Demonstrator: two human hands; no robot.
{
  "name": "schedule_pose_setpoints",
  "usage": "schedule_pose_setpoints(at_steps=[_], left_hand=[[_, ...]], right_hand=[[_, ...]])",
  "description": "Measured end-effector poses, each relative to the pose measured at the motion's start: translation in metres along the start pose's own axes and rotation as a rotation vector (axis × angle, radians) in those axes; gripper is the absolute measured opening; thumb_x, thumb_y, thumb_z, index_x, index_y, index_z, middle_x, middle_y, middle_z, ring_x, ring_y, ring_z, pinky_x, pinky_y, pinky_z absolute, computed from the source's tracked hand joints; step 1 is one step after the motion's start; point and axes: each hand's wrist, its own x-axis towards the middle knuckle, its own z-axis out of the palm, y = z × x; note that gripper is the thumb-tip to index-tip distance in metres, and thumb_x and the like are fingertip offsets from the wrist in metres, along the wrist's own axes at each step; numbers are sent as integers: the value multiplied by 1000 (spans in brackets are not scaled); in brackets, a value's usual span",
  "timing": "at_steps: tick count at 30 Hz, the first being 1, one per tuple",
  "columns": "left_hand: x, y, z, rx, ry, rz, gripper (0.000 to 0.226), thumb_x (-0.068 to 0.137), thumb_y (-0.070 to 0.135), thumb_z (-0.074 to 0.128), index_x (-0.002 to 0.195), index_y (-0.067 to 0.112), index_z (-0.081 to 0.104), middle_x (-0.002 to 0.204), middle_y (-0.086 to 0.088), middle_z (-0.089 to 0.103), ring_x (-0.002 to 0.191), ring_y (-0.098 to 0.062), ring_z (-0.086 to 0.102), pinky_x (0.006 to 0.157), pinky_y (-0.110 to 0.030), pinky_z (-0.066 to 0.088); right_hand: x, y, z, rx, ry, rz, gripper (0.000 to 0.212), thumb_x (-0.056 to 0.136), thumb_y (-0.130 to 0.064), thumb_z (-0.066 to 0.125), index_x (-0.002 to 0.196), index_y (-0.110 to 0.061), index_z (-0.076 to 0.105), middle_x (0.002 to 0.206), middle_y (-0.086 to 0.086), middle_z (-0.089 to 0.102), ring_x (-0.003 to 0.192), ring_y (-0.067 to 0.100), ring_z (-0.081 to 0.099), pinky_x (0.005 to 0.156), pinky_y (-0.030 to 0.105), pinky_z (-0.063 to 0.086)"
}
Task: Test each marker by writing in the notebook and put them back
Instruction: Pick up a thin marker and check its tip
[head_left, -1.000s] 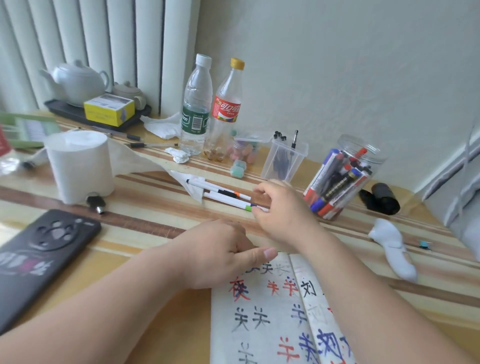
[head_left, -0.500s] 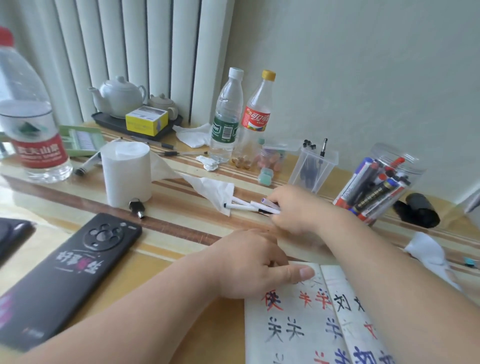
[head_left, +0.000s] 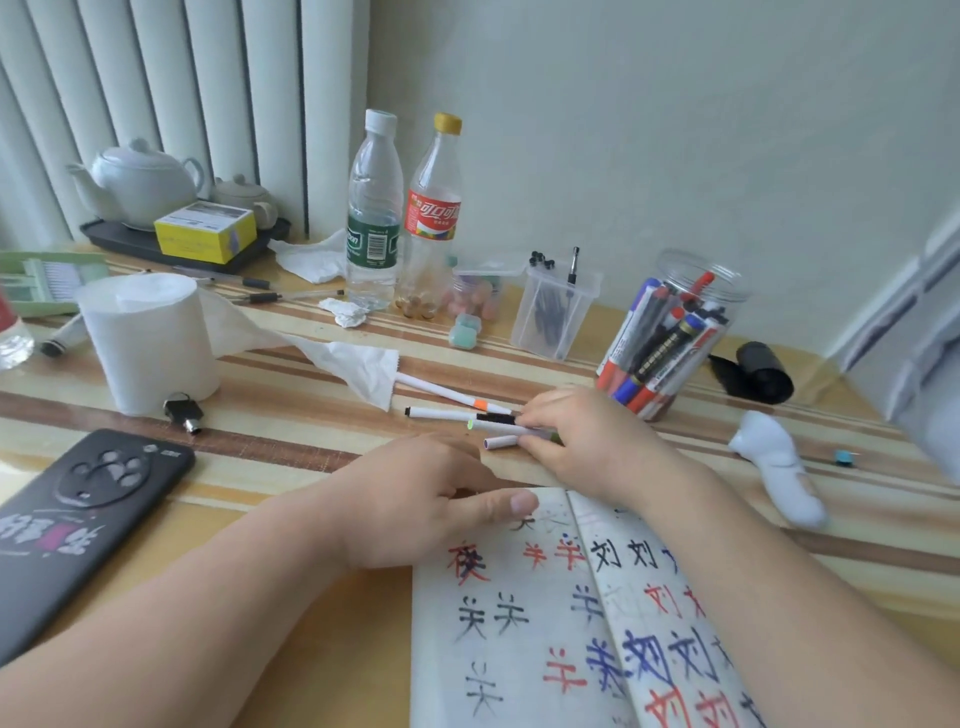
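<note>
Notebook writing: the notebook (head_left: 519, 623) lies open at the near edge of the table (head_left: 291, 415). Its pages carry handwritten Chinese characters in red, black and blue, and "刘" and "关" recur.
Bottle labels: the cola bottle (head_left: 432, 208) has a yellow cap and a red label with white Chinese Coca-Cola script. The water bottle (head_left: 374, 213) beside it has a green label with a barcode, the brand too small to read.
Phone: the black phone (head_left: 88, 499) lies at the left. Its case shows a paw print and stylised lettering I cannot make out.
Right hand: the right hand (head_left: 587, 441) has its fingers curled down and pinches the green-tipped marker (head_left: 483, 425) by its rear end. A short white tube (head_left: 501, 442), cap or barrel I cannot tell, sits under the same fingertips.
Left hand: the left hand (head_left: 415, 499) rests at the notebook's top left corner. Its fingers are loosely curled, the thumb lies flat on the page edge, and nothing shows in it.
Loose markers: the black-banded marker (head_left: 441, 414) lies just beyond the held one, its end at the right fingertips. The orange-banded marker (head_left: 452, 395) lies behind it, partly under a tissue tail.
Marker jar: the marker jar (head_left: 670, 332) is clear plastic and leans. It is packed with thick red-, blue- and black-capped markers and stands just behind the right hand.
Surroundings: tissue roll (head_left: 150, 343), key (head_left: 184, 413), yellow box (head_left: 205, 231), teapot (head_left: 143, 182), clear pen holder (head_left: 556, 312).
Obstruction: the right hand hides the rear of the markers it holds.
</note>
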Motion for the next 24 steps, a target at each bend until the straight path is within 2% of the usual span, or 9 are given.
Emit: schedule_pose_setpoints(at_steps=[3,6,8,10,12,13,17,21,24], left_hand=[[1,2,-1,14,-8,1,68,92,80,32,69,18,53,76,2,54,76,-13,53,71,-31,46],[1,4,-3,9,-17,0,66,93,78,34,69,19,53,75,2,53,76,-11,53,68,-26,43],[0,4,-5,35,-23,5,65,89,82,32,74,25,60,77,7,54,80,-7,54,69,-21,41],[-1,6,-6,78,-12,10,63,86,84,32,91,34,71,85,16,58,87,-2,55,72,-16,39],[-1,8,-6,130,39,38,63,83,84,37,110,38,72,92,22,62,90,1,56,74,-15,39],[-1,10,-6,140,69,59,64,82,83,40,115,39,70,93,23,62,90,2,56,75,-15,41],[-3,21,-4,73,161,108,49,80,81,48,109,41,56,90,25,61,88,-1,57,70,-15,46],[-1,29,3,98,216,147,26,93,61,49,98,37,56,86,20,59,85,-3,55,70,-21,47],[0,31,6,89,230,139,23,92,57,51,96,35,56,85,19,56,86,-4,52,71,-17,43]], right_hand=[[-5,1,3,-21,57,-73,18,93,-38,61,101,-31,75,101,-17,66,106,11,52,90,44,50],[-14,-3,-6,115,251,-35,7,90,-31,73,92,-26,77,94,-13,63,98,9,51,89,35,47],[-23,-11,-19,341,428,100,4,87,-24,78,86,-22,74,80,-11,60,80,3,54,73,22,47],[-37,-14,-32,796,497,269,10,89,-16,75,85,-12,67,66,-9,58,59,3,53,54,16,44],[-56,-17,-40,1279,445,390,11,93,-8,67,91,1,59,59,0,56,51,13,48,40,18,35],[-66,-19,-41,1415,395,413,10,92,-5,65,92,2,58,60,5,55,50,17,47,37,19,31],[-90,-32,-28,1575,250,402,13,74,-2,74,73,-10,64,63,15,56,51,21,51,36,21,28],[-91,-43,-11,1660,207,373,6,75,-8,65,72,-10,70,63,14,56,53,20,52,39,24,33],[-89,-48,-6,1685,230,351,7,77,-9,64,74,-8,70,62,12,55,54,20,53,40,24,35]])
